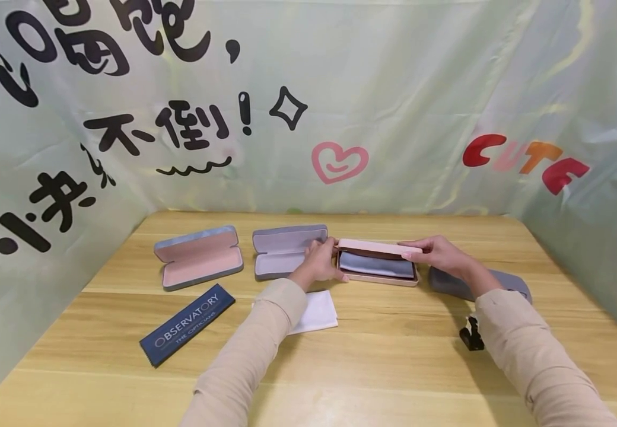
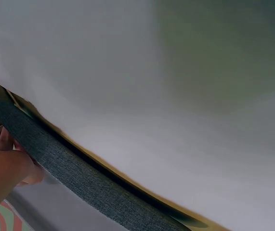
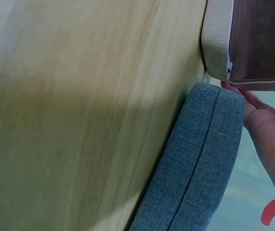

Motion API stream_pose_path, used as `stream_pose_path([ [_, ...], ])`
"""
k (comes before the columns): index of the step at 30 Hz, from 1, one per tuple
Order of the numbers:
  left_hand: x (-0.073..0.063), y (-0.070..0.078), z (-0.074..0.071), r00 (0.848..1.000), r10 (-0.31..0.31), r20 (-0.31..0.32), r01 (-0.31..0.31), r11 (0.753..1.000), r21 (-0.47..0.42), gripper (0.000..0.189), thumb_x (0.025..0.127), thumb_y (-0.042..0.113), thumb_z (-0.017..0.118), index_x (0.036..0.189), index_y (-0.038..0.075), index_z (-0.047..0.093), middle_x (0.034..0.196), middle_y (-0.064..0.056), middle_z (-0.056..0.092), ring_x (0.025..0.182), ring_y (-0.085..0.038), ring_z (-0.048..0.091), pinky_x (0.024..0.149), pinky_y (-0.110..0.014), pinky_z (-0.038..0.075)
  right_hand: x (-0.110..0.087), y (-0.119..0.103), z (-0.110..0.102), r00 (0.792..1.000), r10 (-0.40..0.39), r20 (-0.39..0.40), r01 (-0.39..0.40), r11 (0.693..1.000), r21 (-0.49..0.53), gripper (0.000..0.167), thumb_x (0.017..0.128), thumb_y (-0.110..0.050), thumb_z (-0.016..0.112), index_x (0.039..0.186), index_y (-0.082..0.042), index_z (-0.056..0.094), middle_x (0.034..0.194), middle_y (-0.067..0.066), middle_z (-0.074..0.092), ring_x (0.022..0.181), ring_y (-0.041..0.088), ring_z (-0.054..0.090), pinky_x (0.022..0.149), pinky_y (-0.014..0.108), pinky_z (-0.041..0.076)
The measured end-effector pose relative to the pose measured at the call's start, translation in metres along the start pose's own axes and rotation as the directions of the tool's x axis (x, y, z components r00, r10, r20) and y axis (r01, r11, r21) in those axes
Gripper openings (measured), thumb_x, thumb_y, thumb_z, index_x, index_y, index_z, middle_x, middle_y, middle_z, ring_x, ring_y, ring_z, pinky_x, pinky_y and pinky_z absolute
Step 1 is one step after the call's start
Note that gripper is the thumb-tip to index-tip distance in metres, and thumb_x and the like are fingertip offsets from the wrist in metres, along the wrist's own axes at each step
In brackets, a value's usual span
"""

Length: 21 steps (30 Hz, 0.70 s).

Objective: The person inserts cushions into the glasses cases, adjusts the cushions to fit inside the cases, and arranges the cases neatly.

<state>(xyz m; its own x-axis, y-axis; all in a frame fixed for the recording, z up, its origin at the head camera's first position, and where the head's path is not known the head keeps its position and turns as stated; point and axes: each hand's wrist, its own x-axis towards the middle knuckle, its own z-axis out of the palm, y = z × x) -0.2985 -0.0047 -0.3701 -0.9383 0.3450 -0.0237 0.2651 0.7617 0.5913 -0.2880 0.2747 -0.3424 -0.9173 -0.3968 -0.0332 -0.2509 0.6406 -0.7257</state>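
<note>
A pale pink glasses case (image 1: 380, 281) stands partly open toward the back of the table, its brown lining showing. Inside lies a folded blue-grey cloth (image 1: 375, 265). My left hand (image 1: 319, 261) grips the left end of this case, thumb low at the front corner. At the right end, my right hand (image 1: 441, 254) pinches the raised lid (image 1: 372, 245) by its corner. The right wrist view shows that hand (image 3: 272, 122) behind the lid's brown inside (image 3: 260, 41). An open lavender-grey case (image 1: 276, 268) is directly left of my left hand, partly covered by it.
A closed grey case (image 1: 506, 283) lies by my right wrist. Farther left are an open blue case (image 1: 202, 273) with pink lining and a navy cloth (image 1: 188, 325) printed with lettering. A white cloth (image 1: 316, 311) lies beside my left sleeve. Printed curtains (image 1: 420, 107) enclose the table.
</note>
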Motion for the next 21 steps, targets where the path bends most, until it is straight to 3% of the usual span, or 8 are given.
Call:
stream_pose_path([
  [4, -0.0002, 0.0002, 0.0001, 1.000, 0.001, -0.001, -0.001, 1.000, 0.009, 0.086, 0.067, 0.027, 0.083, 0.137, 0.007, 0.036, 0.129, -0.009, 0.055, 0.127, -0.027, 0.031, 0.108, -0.043, 0.018, -0.0019, -0.0017, 0.0006, 1.000, 0.004, -0.007, -0.004, 1.000, 0.003, 0.047, 0.090, -0.026, 0.060, 0.130, -0.002, 0.052, 0.093, 0.020, 0.066, 0.097, 0.008, 0.052, 0.072, 0.018, 0.042],
  [6, -0.0004, 0.0002, 0.0002, 1.000, -0.001, 0.002, 0.001, 1.000, 0.014, 0.085, 0.068, 0.028, 0.082, 0.137, 0.008, 0.036, 0.129, -0.008, 0.054, 0.127, -0.027, 0.031, 0.108, -0.043, 0.019, -0.0031, -0.0018, 0.0016, 1.000, 0.010, -0.008, -0.010, 1.000, 0.017, 0.049, 0.089, -0.026, 0.061, 0.130, -0.001, 0.051, 0.065, 0.007, 0.055, 0.075, 0.001, 0.047, 0.065, 0.018, 0.040],
  [9, -0.0012, -0.0002, 0.0003, 1.000, 0.005, 0.001, -0.005, 1.000, 0.008, 0.084, 0.069, 0.028, 0.082, 0.136, 0.008, 0.037, 0.127, -0.009, 0.054, 0.126, -0.028, 0.031, 0.107, -0.043, 0.020, -0.0038, -0.0006, 0.0035, 1.000, 0.004, -0.011, -0.003, 0.999, 0.032, 0.049, 0.089, -0.024, 0.062, 0.130, 0.000, 0.051, 0.054, -0.007, 0.030, 0.055, 0.003, 0.027, 0.054, 0.024, 0.031],
  [11, -0.0018, -0.0003, 0.0002, 1.000, 0.011, 0.003, -0.011, 1.000, -0.003, 0.083, 0.069, 0.027, 0.082, 0.136, 0.008, 0.037, 0.127, -0.009, 0.055, 0.126, -0.029, 0.031, 0.106, -0.043, 0.020, -0.0041, 0.0001, 0.0047, 1.000, 0.006, -0.016, -0.005, 0.999, 0.038, 0.049, 0.089, -0.024, 0.061, 0.131, 0.000, 0.051, 0.054, -0.008, 0.023, 0.051, 0.006, 0.020, 0.052, 0.026, 0.028],
  [15, -0.0029, -0.0006, -0.0004, 1.000, 0.014, 0.003, -0.014, 1.000, -0.025, 0.081, 0.070, 0.026, 0.081, 0.135, 0.008, 0.037, 0.128, -0.010, 0.055, 0.126, -0.029, 0.030, 0.105, -0.044, 0.021, -0.0055, -0.0007, 0.0061, 1.000, -0.007, -0.031, 0.008, 1.000, 0.016, 0.049, 0.090, -0.025, 0.061, 0.130, 0.000, 0.051, 0.057, 0.006, 0.045, 0.053, 0.007, 0.024, 0.057, 0.024, 0.033],
  [17, -0.0031, -0.0009, -0.0005, 1.000, 0.012, 0.001, -0.012, 1.000, -0.025, 0.080, 0.070, 0.026, 0.081, 0.135, 0.008, 0.037, 0.128, -0.009, 0.055, 0.126, -0.029, 0.031, 0.105, -0.044, 0.021, -0.0064, -0.0012, 0.0068, 0.999, -0.019, -0.035, 0.020, 1.000, 0.005, 0.049, 0.090, -0.024, 0.061, 0.131, 0.000, 0.050, 0.081, 0.024, 0.062, 0.055, 0.007, 0.026, 0.061, 0.024, 0.035],
  [20, -0.0030, -0.0013, -0.0004, 1.000, 0.011, 0.000, -0.011, 1.000, -0.021, 0.081, 0.070, 0.026, 0.081, 0.135, 0.008, 0.037, 0.127, -0.010, 0.054, 0.126, -0.029, 0.030, 0.105, -0.044, 0.022, -0.0078, -0.0006, 0.0079, 0.998, -0.042, -0.041, 0.042, 0.999, 0.001, 0.048, 0.090, -0.022, 0.061, 0.131, 0.001, 0.049, 0.123, 0.031, 0.054, 0.055, 0.007, 0.027, 0.062, 0.024, 0.037],
  [21, -0.0028, -0.0014, -0.0004, 1.000, 0.011, 0.002, -0.011, 1.000, -0.022, 0.081, 0.070, 0.026, 0.081, 0.135, 0.008, 0.036, 0.126, -0.010, 0.054, 0.126, -0.029, 0.030, 0.106, -0.044, 0.021, -0.0080, -0.0004, 0.0085, 0.998, -0.042, -0.042, 0.043, 0.999, 0.005, 0.049, 0.090, -0.021, 0.061, 0.131, 0.001, 0.049, 0.113, 0.032, 0.059, 0.053, 0.007, 0.026, 0.060, 0.024, 0.037],
])
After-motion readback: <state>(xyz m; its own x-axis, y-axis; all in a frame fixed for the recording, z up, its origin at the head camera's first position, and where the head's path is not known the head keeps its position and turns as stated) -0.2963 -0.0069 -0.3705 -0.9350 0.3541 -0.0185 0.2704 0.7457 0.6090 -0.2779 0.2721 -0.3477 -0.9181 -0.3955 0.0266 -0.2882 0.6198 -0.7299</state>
